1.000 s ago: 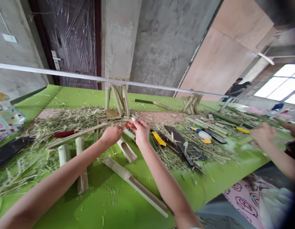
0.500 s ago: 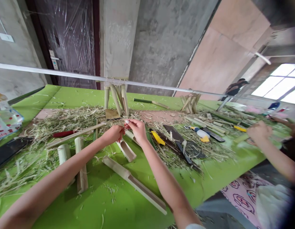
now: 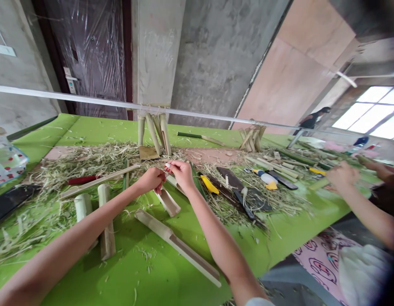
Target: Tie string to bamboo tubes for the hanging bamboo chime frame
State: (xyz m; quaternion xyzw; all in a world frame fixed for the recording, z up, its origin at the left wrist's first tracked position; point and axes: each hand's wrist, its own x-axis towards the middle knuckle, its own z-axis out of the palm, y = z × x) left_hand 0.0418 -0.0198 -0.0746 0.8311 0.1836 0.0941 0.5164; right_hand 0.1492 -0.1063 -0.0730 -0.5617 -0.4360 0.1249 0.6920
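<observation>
Small pale sliver (image 3: 167, 165), material too small to tell, pinched at the fingertips of my right hand (image 3: 183, 175), with the hand closed and the wrist raised. My left hand (image 3: 148, 179) curls in just beside it, knuckles up, its fingertips close to the pinch. Whether it holds anything, I cannot tell.

Just below the grip: a pale, hollow split-bamboo trough (image 3: 167, 203). Below that, past my right forearm's inner side: a long split bamboo cane (image 3: 176, 242), lying slantwise.

Left of the grip: a long flat bamboo strip (image 3: 99, 181), with a red-handled tool (image 3: 79, 180) just beyond it. Under my left forearm: two cut bamboo tube sections (image 3: 107, 222).

Right of the grip: a yellow-handled tool (image 3: 209, 184) and a dark flat blade (image 3: 230, 178).

Ahead of the grip: loose dry bamboo shavings (image 3: 88, 159) and a standing cluster of bamboo pieces (image 3: 154, 134). All of this sits on a bright green table cover (image 3: 142, 276).

Well to the right: a co-worker's hand (image 3: 340, 176), apart from mine.
</observation>
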